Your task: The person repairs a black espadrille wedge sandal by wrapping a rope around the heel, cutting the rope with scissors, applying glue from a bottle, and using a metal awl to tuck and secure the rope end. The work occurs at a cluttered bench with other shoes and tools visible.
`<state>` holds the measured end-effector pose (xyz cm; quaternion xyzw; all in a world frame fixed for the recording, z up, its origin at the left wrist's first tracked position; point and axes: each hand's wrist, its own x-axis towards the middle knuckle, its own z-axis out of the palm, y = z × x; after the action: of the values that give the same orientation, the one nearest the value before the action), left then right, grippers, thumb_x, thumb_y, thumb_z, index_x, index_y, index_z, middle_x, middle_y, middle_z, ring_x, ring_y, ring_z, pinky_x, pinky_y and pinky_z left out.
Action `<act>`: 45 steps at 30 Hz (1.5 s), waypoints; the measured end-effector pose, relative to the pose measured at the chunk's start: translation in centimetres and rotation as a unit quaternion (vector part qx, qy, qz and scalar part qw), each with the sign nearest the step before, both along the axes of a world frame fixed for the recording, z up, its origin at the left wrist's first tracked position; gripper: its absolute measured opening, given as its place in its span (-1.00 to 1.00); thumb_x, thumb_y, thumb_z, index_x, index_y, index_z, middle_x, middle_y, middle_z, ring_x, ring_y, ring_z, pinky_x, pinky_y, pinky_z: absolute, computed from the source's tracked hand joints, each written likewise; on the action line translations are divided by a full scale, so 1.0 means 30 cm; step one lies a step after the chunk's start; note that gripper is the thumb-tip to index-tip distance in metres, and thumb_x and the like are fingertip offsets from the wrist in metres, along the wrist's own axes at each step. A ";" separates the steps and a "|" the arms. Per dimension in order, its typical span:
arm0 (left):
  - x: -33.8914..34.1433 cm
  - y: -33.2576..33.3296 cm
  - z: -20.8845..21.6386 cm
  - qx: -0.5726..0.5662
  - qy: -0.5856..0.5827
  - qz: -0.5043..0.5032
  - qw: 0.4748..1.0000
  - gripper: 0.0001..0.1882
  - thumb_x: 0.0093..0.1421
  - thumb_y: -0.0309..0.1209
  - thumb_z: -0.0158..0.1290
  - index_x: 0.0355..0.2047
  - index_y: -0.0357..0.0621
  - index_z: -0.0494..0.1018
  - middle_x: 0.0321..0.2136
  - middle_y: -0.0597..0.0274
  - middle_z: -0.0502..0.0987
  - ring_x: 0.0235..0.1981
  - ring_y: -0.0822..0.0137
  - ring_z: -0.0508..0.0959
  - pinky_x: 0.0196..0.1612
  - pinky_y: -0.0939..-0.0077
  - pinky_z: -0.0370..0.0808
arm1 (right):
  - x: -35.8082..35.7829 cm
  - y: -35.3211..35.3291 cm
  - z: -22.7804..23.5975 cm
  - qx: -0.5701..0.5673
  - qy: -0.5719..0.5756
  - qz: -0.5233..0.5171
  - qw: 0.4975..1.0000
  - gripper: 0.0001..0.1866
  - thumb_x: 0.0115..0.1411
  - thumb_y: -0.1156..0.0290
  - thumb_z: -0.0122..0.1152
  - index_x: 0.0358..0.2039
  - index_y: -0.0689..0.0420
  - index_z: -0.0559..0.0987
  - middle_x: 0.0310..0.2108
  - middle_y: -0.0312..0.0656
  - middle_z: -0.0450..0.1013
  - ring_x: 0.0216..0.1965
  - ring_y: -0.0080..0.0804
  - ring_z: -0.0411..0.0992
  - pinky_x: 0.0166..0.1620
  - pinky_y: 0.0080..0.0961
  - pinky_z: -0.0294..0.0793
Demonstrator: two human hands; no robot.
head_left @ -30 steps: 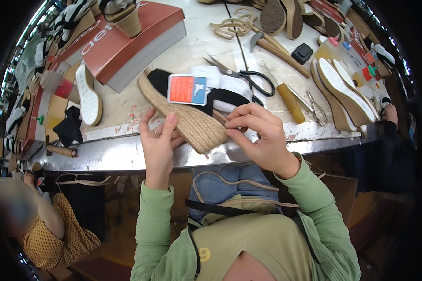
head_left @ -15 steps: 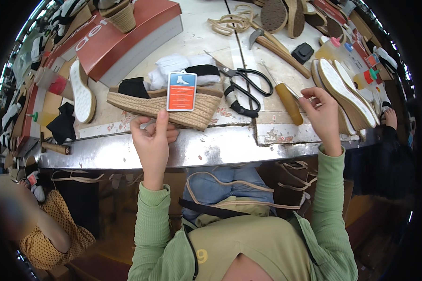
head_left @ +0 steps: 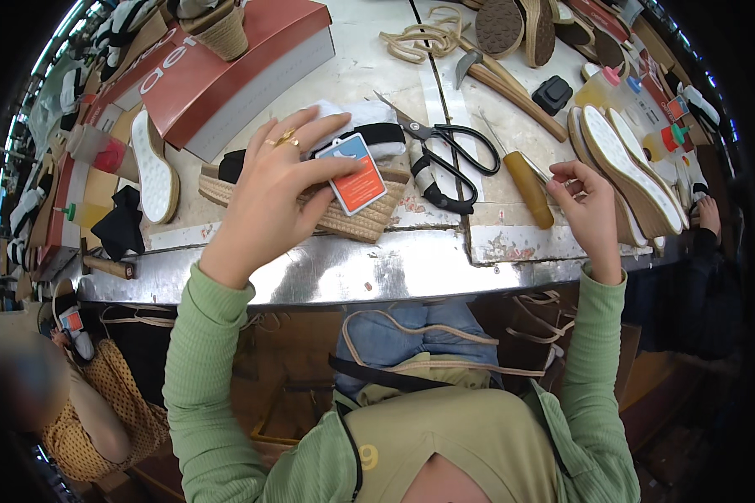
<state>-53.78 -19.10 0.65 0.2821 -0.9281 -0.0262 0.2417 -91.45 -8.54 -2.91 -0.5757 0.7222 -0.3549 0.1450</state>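
My left hand is over a woven-wedge sandal with black straps. Its fingers are spread, and the index fingertip touches an orange-and-blue card tag lying tilted against the sandal. The thumb is beside the tag's lower edge. White wadding shows behind the hand, which covers much of the sandal. My right hand is closed in a pinch at the end of a slim metal rod; the rest of it is hidden. Beside it lies an awl with a yellowish handle.
Black-handled scissors lie between my hands. Farther back are a hammer and beige cord. Wedge soles stand at the right, with squeeze bottles behind. A red shoebox and a white-topped sole are at the left.
My left hand has moved up from the sandal's front edge to over it, fingers spreading. The tag has tilted and shifted right. My right hand keeps its pinch.
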 end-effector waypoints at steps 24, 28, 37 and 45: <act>0.069 -0.025 0.034 0.077 -0.043 0.150 0.985 -0.55 0.18 -0.11 0.15 0.10 0.27 0.50 0.26 0.04 0.31 0.33 -0.11 0.19 0.26 -0.49 -0.24 | -0.001 0.045 0.044 0.026 0.021 -0.041 0.999 -0.85 0.08 0.54 0.31 -0.30 0.29 0.63 -0.50 -0.27 0.54 -0.58 -0.70 0.31 -0.47 -0.67 0.34; 0.094 -0.011 0.017 0.105 -0.049 0.143 0.983 -0.46 0.15 -0.09 0.17 0.17 0.29 0.44 0.21 0.03 0.35 0.29 -0.09 0.23 0.26 -0.46 -0.20 | -0.024 0.033 0.077 0.052 0.069 -0.063 0.994 -0.83 0.04 0.54 0.31 -0.30 0.26 0.63 -0.50 -0.27 0.54 -0.60 -0.65 0.30 -0.48 -0.63 0.34; 0.098 0.002 0.002 0.102 -0.014 0.119 0.987 -0.19 -0.13 -0.09 0.32 0.21 0.30 0.39 0.14 0.01 0.40 0.22 -0.04 0.31 0.29 -0.27 -0.10 | 0.064 -0.025 0.039 0.046 0.050 0.023 0.997 -0.73 0.04 0.42 0.36 -0.27 0.29 0.60 -0.47 -0.13 0.52 -0.53 -0.44 0.41 -0.40 -0.48 0.41; 0.086 0.040 -0.021 0.031 -0.039 0.169 0.984 -0.16 -0.18 -0.07 0.32 0.22 0.30 0.39 0.18 0.01 0.37 0.22 -0.03 0.30 0.25 -0.22 -0.06 | 0.121 -0.094 -0.019 0.046 0.089 0.006 0.995 -0.60 0.05 0.46 0.32 -0.07 0.28 0.51 -0.40 -0.13 0.47 -0.42 -0.37 0.49 -0.35 -0.47 0.47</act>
<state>-51.21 -17.90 0.03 0.4429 -0.8746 -0.0030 0.1973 -87.82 -11.36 -3.47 -0.6017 0.7447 -0.2676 0.1085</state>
